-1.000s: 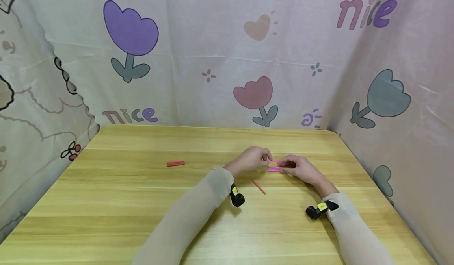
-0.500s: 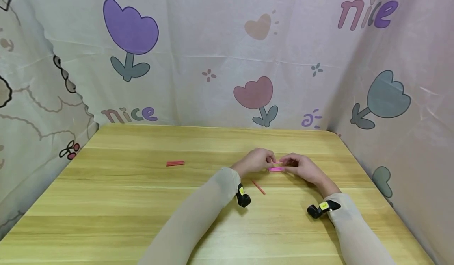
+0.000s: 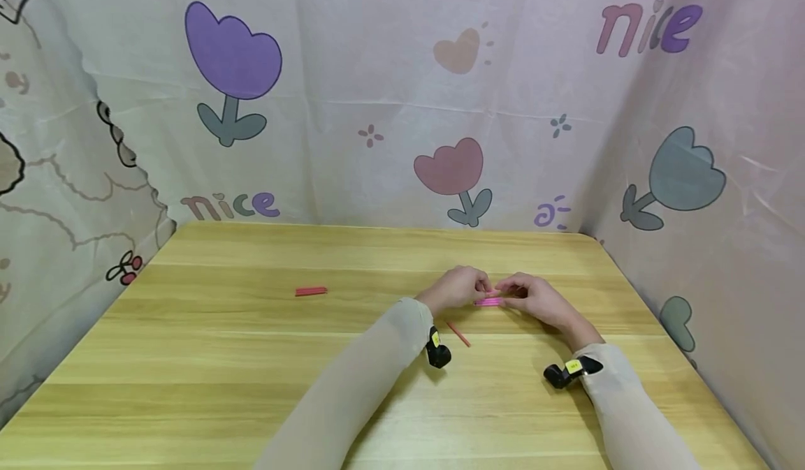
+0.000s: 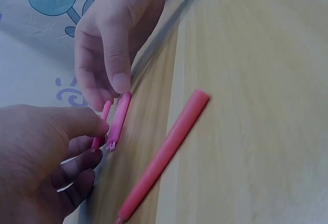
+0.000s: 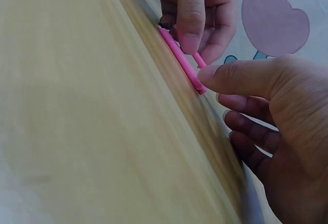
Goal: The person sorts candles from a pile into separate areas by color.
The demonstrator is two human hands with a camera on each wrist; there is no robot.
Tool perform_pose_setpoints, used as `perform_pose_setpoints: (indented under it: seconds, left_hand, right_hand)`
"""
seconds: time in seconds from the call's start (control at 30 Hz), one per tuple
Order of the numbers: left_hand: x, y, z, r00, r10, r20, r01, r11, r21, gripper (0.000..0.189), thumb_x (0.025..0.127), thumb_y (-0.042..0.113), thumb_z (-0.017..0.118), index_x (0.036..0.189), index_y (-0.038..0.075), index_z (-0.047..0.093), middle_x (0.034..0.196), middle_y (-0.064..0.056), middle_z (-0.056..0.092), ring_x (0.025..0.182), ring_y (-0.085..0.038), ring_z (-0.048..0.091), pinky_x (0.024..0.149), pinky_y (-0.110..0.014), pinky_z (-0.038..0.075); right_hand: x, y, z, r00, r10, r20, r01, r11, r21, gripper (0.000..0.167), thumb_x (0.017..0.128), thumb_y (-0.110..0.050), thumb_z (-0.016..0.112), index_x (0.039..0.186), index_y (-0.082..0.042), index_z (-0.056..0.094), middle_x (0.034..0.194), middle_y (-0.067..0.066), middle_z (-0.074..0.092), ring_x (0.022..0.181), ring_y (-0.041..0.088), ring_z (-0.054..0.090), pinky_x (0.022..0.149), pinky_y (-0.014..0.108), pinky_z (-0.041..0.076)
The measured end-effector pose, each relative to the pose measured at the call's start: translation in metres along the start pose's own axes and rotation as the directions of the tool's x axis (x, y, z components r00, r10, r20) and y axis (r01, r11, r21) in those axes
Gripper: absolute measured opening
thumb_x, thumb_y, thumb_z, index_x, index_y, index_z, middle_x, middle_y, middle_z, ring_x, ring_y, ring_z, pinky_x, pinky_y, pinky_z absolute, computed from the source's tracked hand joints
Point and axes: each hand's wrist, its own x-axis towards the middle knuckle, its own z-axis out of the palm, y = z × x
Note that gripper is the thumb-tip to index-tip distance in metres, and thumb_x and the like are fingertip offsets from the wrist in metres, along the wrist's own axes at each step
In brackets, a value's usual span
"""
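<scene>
In the head view, several pink candles (image 3: 488, 302) lie side by side on the table, with pale wick-like tips showing in the left wrist view. My left hand (image 3: 461, 286) pinches a single thin reddish-pink candle (image 4: 102, 124) between thumb and fingers, close along the far side of the pink row. From the other side, my right hand (image 3: 534, 301) has its thumb at the right end of the row and its curled fingers behind, gripping that end. A loose red candle (image 4: 165, 155) lies slanted on the table, nearer me than both hands.
Several red candles (image 3: 311, 291) lie together in a row further left on the wooden table (image 3: 189, 358). A printed cloth (image 3: 352, 58) hangs behind the table and along both sides.
My left hand has moved right and slightly toward me, bringing its candle alongside the pink row. The right hand has stayed almost still at the row's right end.
</scene>
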Motion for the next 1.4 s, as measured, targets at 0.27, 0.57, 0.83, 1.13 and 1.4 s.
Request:
perform_pose_setpoints:
  seconds: [0.27,0.57,0.83,1.13,1.4]
  left_hand:
    - [0.0,0.002,0.001,1.0,-0.012,0.016,0.011,1.0,0.022,0.011,0.094,0.019,0.067,0.104,0.018,0.072,0.088,0.011,0.065,0.081,-0.006,0.056,0.076,-0.018,0.045]
    - [-0.005,-0.004,0.001,0.999,0.031,0.013,-0.032,0.999,0.018,0.012,0.095,0.021,0.066,0.105,0.017,0.073,0.089,0.012,0.065,0.081,-0.006,0.056,0.073,-0.018,0.044]
    - [-0.015,-0.009,-0.007,0.997,0.069,0.028,-0.07,0.997,0.031,0.008,0.096,0.02,0.065,0.1,0.018,0.071,0.085,0.012,0.063,0.079,-0.006,0.056,0.073,-0.018,0.044]
    - [-0.031,-0.007,-0.014,0.993,0.105,0.052,-0.108,0.992,0.06,0.01,0.096,0.018,0.063,0.102,0.017,0.072,0.085,0.012,0.063,0.078,-0.006,0.056,0.072,-0.018,0.045]
    - [-0.046,-0.003,-0.016,0.979,0.185,0.079,-0.192,0.978,0.08,0.012,0.096,0.02,0.064,0.103,0.016,0.073,0.084,0.014,0.063,0.077,-0.003,0.055,0.069,-0.016,0.044]
  right_hand:
    - [0.001,-0.003,0.005,1.0,-0.017,0.003,0.017,1.0,-0.011,0.024,0.087,-0.011,0.074,0.11,-0.006,0.071,0.105,0.008,0.067,0.095,0.023,0.06,0.082,0.029,0.048]
    - [0.004,-0.002,0.008,1.0,-0.004,0.019,0.005,0.999,-0.031,0.021,0.087,-0.011,0.074,0.108,-0.011,0.073,0.105,0.002,0.067,0.099,0.021,0.059,0.085,0.031,0.047]
    - [0.004,-0.005,0.009,0.999,-0.041,0.022,0.042,0.997,-0.071,0.016,0.088,-0.014,0.074,0.104,-0.014,0.074,0.102,0.0,0.067,0.097,0.019,0.059,0.085,0.032,0.046]
    - [0.003,-0.006,0.01,1.0,-0.025,0.017,0.026,0.996,-0.09,0.015,0.087,-0.014,0.075,0.102,-0.014,0.075,0.101,-0.002,0.067,0.097,0.018,0.06,0.086,0.033,0.046]
    - [0.004,-0.005,0.009,0.999,-0.04,0.028,0.042,0.994,-0.098,0.016,0.089,-0.013,0.073,0.104,-0.015,0.074,0.102,-0.002,0.067,0.097,0.019,0.06,0.085,0.035,0.047]
